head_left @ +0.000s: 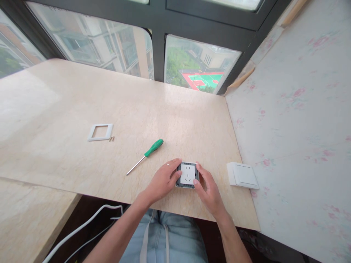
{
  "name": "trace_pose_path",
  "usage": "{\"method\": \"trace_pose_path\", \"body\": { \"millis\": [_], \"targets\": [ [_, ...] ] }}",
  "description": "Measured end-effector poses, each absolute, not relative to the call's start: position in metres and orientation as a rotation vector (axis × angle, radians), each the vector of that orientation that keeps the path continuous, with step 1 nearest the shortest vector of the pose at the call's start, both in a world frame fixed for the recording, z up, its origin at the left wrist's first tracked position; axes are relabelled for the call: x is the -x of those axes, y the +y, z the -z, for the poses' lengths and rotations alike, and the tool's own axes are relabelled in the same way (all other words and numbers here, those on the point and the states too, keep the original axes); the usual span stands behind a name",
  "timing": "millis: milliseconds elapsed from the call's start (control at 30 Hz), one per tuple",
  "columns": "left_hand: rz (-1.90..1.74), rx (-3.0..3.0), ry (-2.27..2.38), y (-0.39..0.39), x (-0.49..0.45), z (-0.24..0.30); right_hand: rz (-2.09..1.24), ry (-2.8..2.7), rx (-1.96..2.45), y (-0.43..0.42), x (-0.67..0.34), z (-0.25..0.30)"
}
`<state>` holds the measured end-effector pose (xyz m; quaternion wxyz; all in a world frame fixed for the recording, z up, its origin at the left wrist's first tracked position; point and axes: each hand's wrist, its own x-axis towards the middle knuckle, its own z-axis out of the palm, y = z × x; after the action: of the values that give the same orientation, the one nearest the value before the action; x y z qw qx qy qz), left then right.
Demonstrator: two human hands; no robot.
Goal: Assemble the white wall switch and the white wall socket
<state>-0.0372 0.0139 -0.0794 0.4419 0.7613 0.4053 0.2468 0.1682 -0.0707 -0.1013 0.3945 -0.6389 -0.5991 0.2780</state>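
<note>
A white wall socket module (187, 174) with a grey back frame lies on the beige marble sill (82, 102), near its front edge. My left hand (163, 179) grips the socket's left side with thumb and fingers, a ring on one finger. My right hand (206, 185) holds its right side, fingers curled round the edge. A green-handled screwdriver (146, 155) lies just left of my hands, its tip pointing toward the front edge. A white square cover frame (100, 132) rests farther left, with two small screws (111, 138) beside it.
A white wall switch (243, 175) is mounted on the floral-papered wall (301, 128) at right, close to my right hand. Dark-framed windows (159, 47) run along the back. White cables (82, 228) hang below the sill's front edge, beside my jeans.
</note>
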Motion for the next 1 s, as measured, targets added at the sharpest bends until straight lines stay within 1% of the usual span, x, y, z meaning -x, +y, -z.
{"method": "trace_pose_path", "body": {
  "millis": [367, 700, 1000],
  "targets": [
    [-0.669, -1.911, 1.026, 0.0102, 0.0366, 0.0826, -0.583, -1.579, 1.630, -0.0722, -0.1662, 0.1036],
    [-0.676, -1.994, 1.039, 0.0084, 0.0365, 0.0871, -0.592, -1.569, 1.636, -0.0736, -0.1649, 0.1020],
    [-0.657, -1.864, 0.996, 0.0068, 0.0438, 0.0874, -0.540, -1.630, 1.659, -0.0737, -0.1643, 0.0998]
  ]
}}
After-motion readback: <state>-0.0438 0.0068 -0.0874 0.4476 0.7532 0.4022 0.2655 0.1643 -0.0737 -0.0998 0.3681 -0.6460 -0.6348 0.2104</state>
